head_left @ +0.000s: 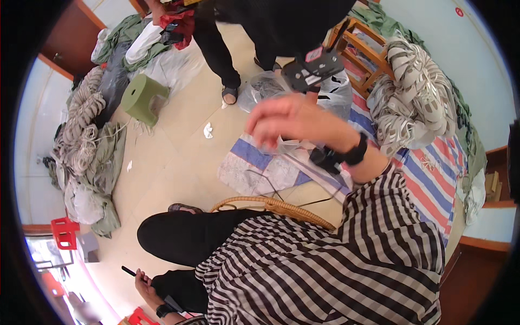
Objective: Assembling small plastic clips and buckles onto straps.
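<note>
My right hand [295, 122] is raised over the middle of the view, a black band on its wrist. Its fingers are bent and apart, a little smeared by motion, and nothing shows between them. Just beyond it is a black box-like device [311, 71] with a pink label, in front of a standing person in dark clothes [281, 27]. Low at the left, beside my knee, my left hand [143, 284] grips a slim black thing [128, 271] seen edge-on. A wicker basket rim [271, 205] shows by my lap.
A green stool [143, 100] stands on the tiled floor [173, 151]. Bundles of pale strappy pieces [86, 108] are piled at the left, more bundles [422, 92] at the right by a wooden chair [363, 51]. A striped sheet [428, 179] covers floor at the right.
</note>
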A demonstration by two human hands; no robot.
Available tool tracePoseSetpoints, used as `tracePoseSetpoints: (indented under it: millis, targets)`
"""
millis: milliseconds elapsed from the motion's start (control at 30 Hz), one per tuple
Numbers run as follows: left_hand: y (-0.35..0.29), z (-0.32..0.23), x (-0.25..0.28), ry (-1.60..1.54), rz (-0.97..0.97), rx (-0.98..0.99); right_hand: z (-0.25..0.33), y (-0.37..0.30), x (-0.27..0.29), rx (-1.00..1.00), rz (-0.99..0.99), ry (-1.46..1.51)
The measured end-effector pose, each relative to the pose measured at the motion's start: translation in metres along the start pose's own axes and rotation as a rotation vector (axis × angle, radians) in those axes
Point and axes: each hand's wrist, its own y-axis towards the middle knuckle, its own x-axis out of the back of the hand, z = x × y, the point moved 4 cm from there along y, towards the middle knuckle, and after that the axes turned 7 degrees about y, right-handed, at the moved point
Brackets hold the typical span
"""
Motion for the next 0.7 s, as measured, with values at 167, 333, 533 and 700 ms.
tracePoseSetpoints:
  millis: [167,333,533,700]
  targets:
    - [-0.001,-0.008,-0.024,0.059,0.002,-0.013,-0.092,-0.052,0.143,-0.302,-0.243,-0.307]
    - [-0.005,-0.002,-0.021,0.053,-0.001,-0.016,-0.155,-0.12,0.211,-0.149,-1.003,-0.15]
    - [0.003,-0.006,-0.022,0.048,-0.008,-0.018,-0.19,-0.176,0.289,0.108,-1.21,0.569]
    - [0.01,-0.005,-0.033,0.099,-0.045,0.005,-0.252,-0.185,0.334,-0.434,-1.175,-0.41]
